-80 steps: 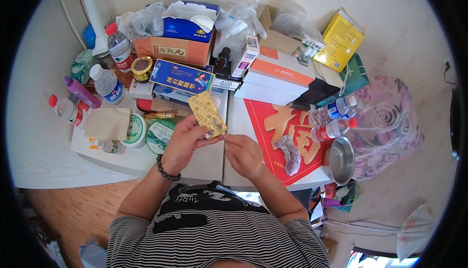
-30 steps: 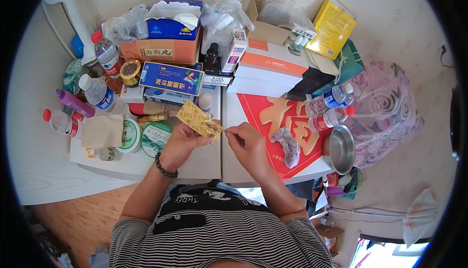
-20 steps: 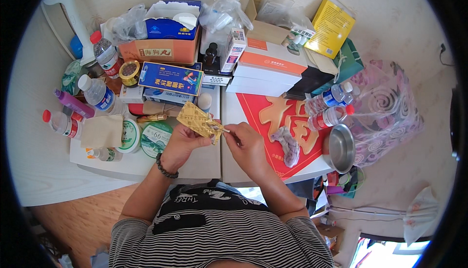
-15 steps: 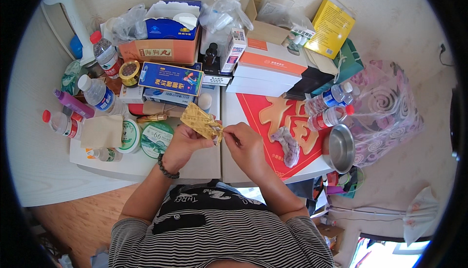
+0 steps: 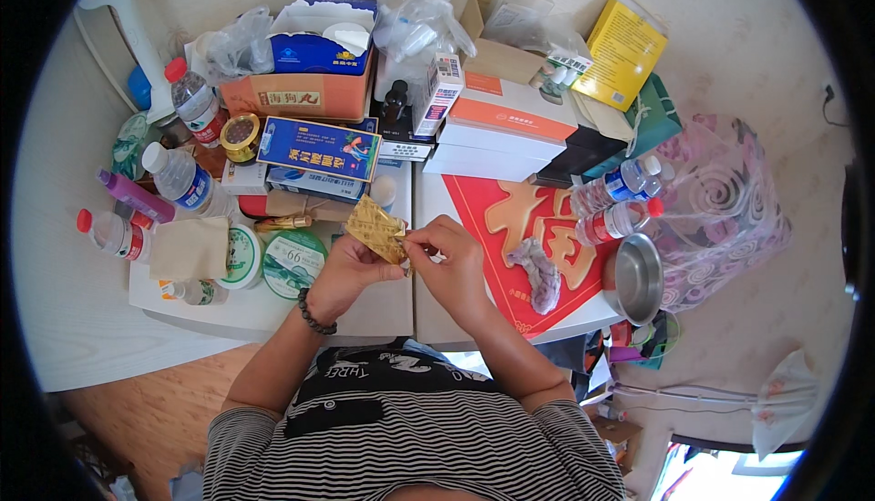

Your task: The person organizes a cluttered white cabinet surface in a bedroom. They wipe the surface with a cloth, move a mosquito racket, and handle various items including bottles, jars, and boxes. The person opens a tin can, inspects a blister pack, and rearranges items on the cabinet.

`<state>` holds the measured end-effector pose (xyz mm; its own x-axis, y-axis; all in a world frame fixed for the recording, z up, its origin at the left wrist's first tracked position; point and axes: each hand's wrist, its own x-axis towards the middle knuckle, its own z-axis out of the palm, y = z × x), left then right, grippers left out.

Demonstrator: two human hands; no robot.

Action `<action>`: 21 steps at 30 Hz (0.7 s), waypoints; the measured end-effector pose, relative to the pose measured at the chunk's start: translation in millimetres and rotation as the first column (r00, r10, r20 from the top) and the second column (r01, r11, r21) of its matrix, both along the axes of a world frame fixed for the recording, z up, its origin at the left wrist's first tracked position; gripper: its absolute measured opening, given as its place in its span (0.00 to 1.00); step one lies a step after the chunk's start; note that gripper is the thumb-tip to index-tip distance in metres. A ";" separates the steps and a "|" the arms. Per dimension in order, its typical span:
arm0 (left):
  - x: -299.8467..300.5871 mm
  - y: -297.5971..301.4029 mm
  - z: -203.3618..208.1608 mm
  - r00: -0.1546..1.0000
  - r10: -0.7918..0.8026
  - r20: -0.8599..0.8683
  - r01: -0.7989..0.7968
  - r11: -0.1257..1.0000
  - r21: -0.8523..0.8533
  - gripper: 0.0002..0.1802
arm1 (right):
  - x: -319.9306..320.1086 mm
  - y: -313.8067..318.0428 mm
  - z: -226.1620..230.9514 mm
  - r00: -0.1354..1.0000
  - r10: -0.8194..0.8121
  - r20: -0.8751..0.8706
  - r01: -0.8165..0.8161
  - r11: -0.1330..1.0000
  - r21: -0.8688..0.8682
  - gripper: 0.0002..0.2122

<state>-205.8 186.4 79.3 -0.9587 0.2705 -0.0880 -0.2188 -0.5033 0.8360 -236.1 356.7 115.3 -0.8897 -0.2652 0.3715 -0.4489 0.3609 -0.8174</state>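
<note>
A gold foil packet (image 5: 375,227) is held up over the near edge of the white table, at the gap between its two halves. My left hand (image 5: 344,275) grips its lower end between thumb and fingers; a dark beaded bracelet is on that wrist. With fingertips pinched together, my right hand (image 5: 447,262) holds the packet's right edge. The fingers hide that edge in part, so I cannot tell whether it is torn. Just left of the packet lie a gold tube (image 5: 283,223) and a round green-and-white tub (image 5: 293,262).
Boxes, including a blue one (image 5: 319,147), crowd the table's back. Several bottles and a beige cloth (image 5: 189,247) stand or lie at left. On the right are a red sheet with gold characters (image 5: 474,214), a crumpled greyish cloth (image 5: 538,275), two bottles and a metal bowl (image 5: 638,278).
My right hand has shifted slightly up and left, closer over the packet's edge. The packet has moved a little to the right and tilted slightly in my left hand.
</note>
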 end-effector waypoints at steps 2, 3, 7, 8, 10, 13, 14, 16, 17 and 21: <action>-0.8 0.2 2.1 1.000 -0.001 -0.025 0.002 1.000 0.018 0.33 | -1.0 -0.6 0.6 0.999 0.018 0.047 -0.018 1.000 -0.007 0.04; -1.1 0.3 2.8 0.999 -0.002 -0.037 0.003 1.000 0.027 0.33 | -1.4 -0.6 0.8 0.998 0.026 0.055 -0.026 1.000 0.004 0.05; -1.5 -3.2 -0.7 1.000 0.018 -0.020 -0.017 0.999 0.046 0.35 | -0.4 1.3 8.0 0.993 0.082 0.082 -0.083 0.996 0.012 0.07; -1.6 -4.0 -3.1 0.999 0.022 -0.024 -0.021 0.998 0.052 0.35 | -0.4 2.7 7.7 0.995 0.086 0.060 -0.086 0.996 0.005 0.08; -2.4 -4.3 -5.3 0.999 0.032 -0.016 -0.030 0.996 0.080 0.37 | -0.2 5.4 6.4 0.996 0.093 0.017 -0.093 0.996 -0.009 0.09; -5.3 -4.9 -5.4 0.999 0.040 0.011 -0.041 0.988 0.148 0.39 | -0.1 7.8 7.0 0.997 0.073 0.039 -0.071 0.997 -0.032 0.10; -5.4 -4.5 -4.6 0.999 0.038 0.015 -0.040 0.985 0.169 0.38 | 0.4 8.4 5.9 0.995 0.073 0.063 -0.070 0.996 -0.053 0.10; -5.1 -2.7 -1.8 0.999 0.044 0.018 -0.047 0.978 0.203 0.38 | 0.6 8.8 1.4 0.991 0.076 0.110 -0.065 0.993 -0.096 0.10; -4.6 -0.9 1.0 0.998 0.051 0.020 -0.054 0.974 0.219 0.37 | 0.1 7.4 -0.8 0.992 0.066 0.106 -0.055 0.993 -0.109 0.10; -6.9 -0.5 -0.4 0.990 0.144 0.011 -0.143 0.963 0.230 0.34 | -4.4 5.9 -11.0 0.985 0.023 0.172 0.015 0.976 -0.217 0.09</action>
